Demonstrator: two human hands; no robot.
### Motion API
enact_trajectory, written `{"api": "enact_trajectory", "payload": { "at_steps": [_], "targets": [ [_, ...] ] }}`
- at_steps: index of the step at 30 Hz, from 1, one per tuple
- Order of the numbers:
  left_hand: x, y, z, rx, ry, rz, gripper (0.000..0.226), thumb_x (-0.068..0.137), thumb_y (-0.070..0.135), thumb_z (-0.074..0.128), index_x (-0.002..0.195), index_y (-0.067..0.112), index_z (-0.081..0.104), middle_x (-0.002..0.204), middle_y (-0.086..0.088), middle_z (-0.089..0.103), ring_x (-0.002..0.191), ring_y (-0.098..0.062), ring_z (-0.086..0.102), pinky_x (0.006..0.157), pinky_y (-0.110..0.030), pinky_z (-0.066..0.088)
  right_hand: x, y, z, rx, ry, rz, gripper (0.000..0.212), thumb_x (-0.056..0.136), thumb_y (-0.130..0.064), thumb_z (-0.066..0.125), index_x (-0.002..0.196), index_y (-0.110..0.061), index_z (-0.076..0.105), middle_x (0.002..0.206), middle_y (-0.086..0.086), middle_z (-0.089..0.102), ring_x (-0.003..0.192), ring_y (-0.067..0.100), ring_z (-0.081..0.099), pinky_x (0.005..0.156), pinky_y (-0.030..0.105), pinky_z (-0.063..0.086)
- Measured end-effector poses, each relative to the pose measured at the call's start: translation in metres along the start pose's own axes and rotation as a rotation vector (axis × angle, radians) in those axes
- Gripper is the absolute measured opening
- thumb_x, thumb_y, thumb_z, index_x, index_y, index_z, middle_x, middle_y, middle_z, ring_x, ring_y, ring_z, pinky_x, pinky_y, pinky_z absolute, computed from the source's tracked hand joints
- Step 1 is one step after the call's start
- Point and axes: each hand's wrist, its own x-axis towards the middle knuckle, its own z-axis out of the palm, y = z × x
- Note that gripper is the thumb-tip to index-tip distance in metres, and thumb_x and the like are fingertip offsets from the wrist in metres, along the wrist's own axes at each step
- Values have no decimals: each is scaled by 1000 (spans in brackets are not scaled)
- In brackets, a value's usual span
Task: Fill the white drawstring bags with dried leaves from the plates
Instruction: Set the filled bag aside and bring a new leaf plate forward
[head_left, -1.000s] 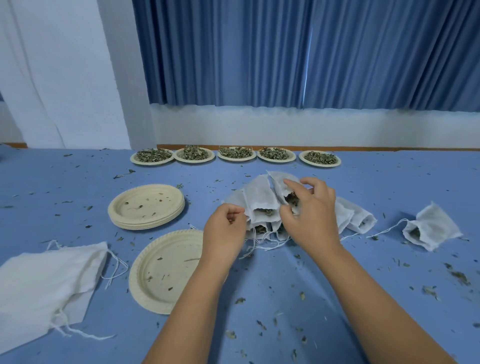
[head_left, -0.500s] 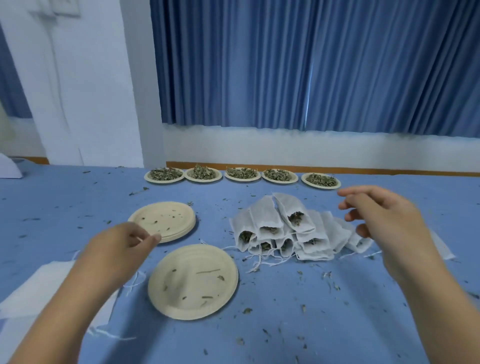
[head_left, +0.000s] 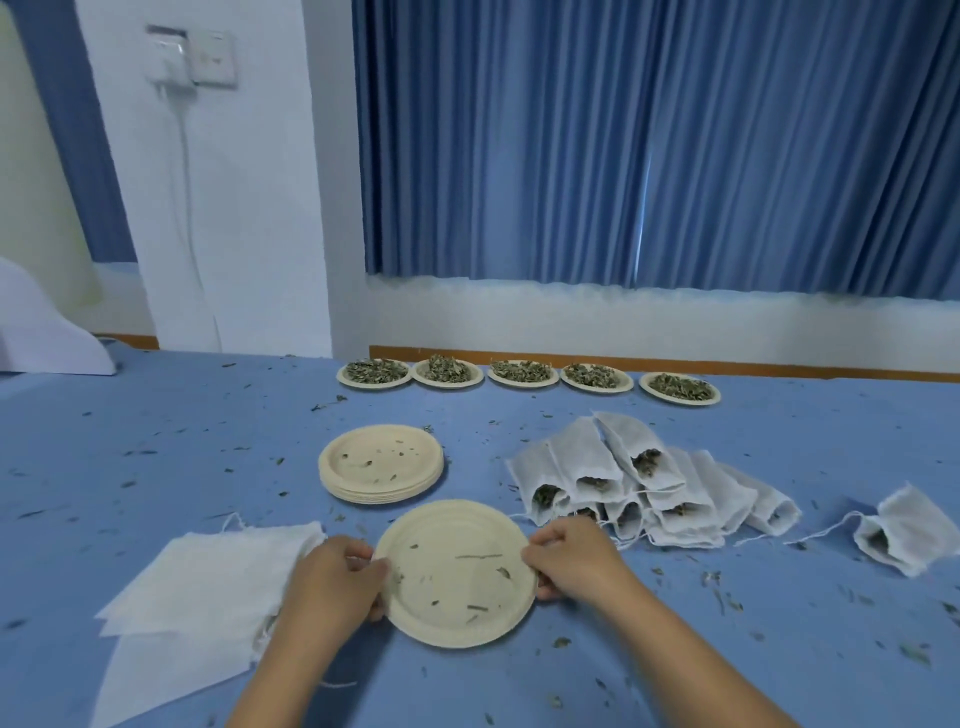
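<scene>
plate (head_left: 457, 571): emptied, mid worktop (head_left: 156, 441); light, stiff; hold by rim.
left hand (head_left: 332, 582): pinches its left rim.
right hand (head_left: 571, 561): pinches right rim.
empty bags (head_left: 208, 587): limp, just left of plate.

Plate (head_left: 457, 571) at 6 o'clock: moulded paper pulp, beige, matt, faintly grained. Stack of plates (head_left: 382, 465) at its 11 o'clock: same pulp, same dull finish. Filled bags (head_left: 587, 457) at 2 o'clock: thin white cloth, matt, loosely woven, frayed at the mouths, drawn with thin white thread. Flat bags (head_left: 208, 587) at 9 o'clock: same cloth, slightly rough. Leaves (head_left: 522, 371) at 12 o'clock: dry, crumpled, dull green. Table cover (head_left: 156, 441): blue, matt, smooth. Curtain (head_left: 623, 156): blue pleated cloth, slight sheen. Skirting strip (head_left: 727, 364): wood-coloured, smooth. Wall socket (head_left: 210, 57): white plastic, glossy.
</scene>
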Motion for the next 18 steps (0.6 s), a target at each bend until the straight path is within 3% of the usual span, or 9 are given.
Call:
{"api": "enact_trajectory", "payload": {
  "at_steps": [3,5,7,13,18],
  "targets": [
    [14,7,-14,-88,75,69,1,89,14,64,90,14,64,55,-4,67,43,-14,61,53,-30,51,10,-20,6,68,12,-39,12,84,-2,60,77,-1,70,54,2,61,45,12,62,55,25,56],
    [28,14,-24,-165,127,96,7,88,13,64,83,18,65,50,-2,65,50,-19,62,64,-37,56,20,-39,12,79,10,-74,27,83,-2,58,58,-9,65,51,3,58,46,13,59,62,28,57],
    [47,20,-32,-264,183,83,4,87,12,64,88,16,66,53,1,65,63,-24,65,80,-45,58,34,-59,22,89,31,-89,43,81,-1,56,40,-17,55,45,1,54,48,17,54,65,34,55],
    [99,21,-36,-260,300,57,30,88,11,61,118,10,64,113,-5,68,101,-24,62,88,-35,46,85,-95,61,132,84,-75,25,82,1,56,61,-9,65,50,4,62,61,20,63,75,39,58],
    [119,7,-24,-112,303,76,36,93,14,55,129,10,57,130,-6,60,115,-27,56,88,-34,42,115,-92,82,52,130,-62,28,83,-1,55,58,-11,62,46,1,59,52,15,61,72,34,58]
  ]
}}
